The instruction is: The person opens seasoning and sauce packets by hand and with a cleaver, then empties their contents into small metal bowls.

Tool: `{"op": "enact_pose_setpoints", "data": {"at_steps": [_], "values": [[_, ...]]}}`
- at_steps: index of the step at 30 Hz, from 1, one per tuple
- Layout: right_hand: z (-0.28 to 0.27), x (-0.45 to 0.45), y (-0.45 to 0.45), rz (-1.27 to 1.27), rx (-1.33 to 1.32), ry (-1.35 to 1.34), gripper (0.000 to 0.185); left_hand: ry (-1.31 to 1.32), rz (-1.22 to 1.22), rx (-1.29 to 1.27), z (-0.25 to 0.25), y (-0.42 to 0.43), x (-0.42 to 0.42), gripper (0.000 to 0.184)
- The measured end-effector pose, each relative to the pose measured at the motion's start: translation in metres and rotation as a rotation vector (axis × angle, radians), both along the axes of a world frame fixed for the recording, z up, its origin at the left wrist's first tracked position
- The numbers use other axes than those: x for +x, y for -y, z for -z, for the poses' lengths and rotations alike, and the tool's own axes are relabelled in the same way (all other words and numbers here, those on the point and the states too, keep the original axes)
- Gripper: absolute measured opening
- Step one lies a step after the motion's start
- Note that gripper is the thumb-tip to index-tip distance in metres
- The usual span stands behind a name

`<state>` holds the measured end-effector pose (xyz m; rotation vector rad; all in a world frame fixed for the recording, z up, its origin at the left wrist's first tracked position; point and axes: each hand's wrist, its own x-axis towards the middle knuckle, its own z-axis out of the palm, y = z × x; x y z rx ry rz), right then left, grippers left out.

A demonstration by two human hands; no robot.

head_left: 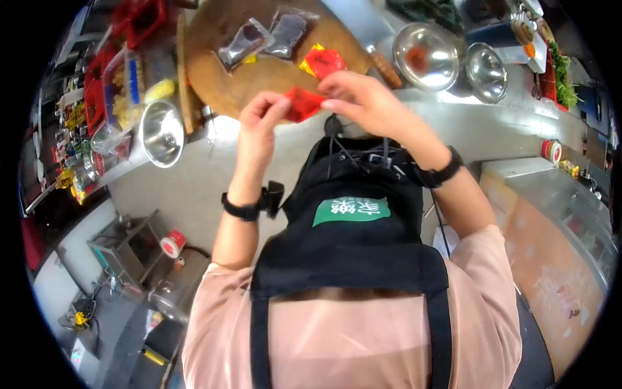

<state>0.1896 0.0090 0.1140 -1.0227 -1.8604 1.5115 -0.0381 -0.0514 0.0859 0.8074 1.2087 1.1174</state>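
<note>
Between my two hands is a small red packet [303, 105], held just above the near edge of a round wooden chopping board [217, 71]. My left hand [260, 117] pinches its left side between thumb and fingers. My right hand [363, 97] is closed at its right end, thumb against the edge. Beyond my right fingers another red packet [326, 62] lies on the board, with yellow showing beside it. Farther back are two clear plastic pouches with dark contents, one on the left [245, 44] and one on the right [286, 34].
A cleaver [363, 23] lies at the board's right edge. Steel bowls stand on the counter, one large [424, 57] and one smaller [487, 72] to the right, another [162, 134] to the left. A red basket with greens [562, 74] is far right.
</note>
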Motion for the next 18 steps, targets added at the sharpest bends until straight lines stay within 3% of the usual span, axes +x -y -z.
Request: {"op": "enact_pose_setpoints", "data": {"at_steps": [4,6,7,9,10,12,14,18], "values": [[-0.018,-0.022,-0.008,-0.073,-0.01,0.01,0.022,-0.059,0.014,0.103,-0.018,0.005,0.012,0.008],[-0.017,-0.02,-0.007,-0.094,0.134,0.085,0.017,-0.059,0.03,0.116,-0.023,0.005,0.013,0.009],[-0.013,-0.019,-0.007,-0.114,0.285,0.053,0.013,-0.188,0.046,0.165,-0.023,0.005,0.016,0.008],[-0.014,-0.018,-0.005,-0.168,0.327,0.066,0.012,-0.436,0.11,0.344,-0.027,0.003,0.016,0.008],[-0.016,-0.018,-0.003,-0.208,0.359,0.08,0.012,-0.438,0.097,0.347,-0.032,0.004,0.016,0.008],[-0.024,-0.018,-0.001,-0.229,0.35,0.122,0.011,-0.479,0.149,0.198,-0.041,0.004,0.019,0.008],[-0.032,-0.02,0.0,-0.18,0.079,0.067,0.012,-0.445,0.038,0.241,-0.036,0.003,0.026,0.011],[-0.027,-0.013,-0.004,-0.183,0.077,-0.068,0.011,-0.599,-0.046,0.293,-0.047,0.009,0.038,0.011]]}}
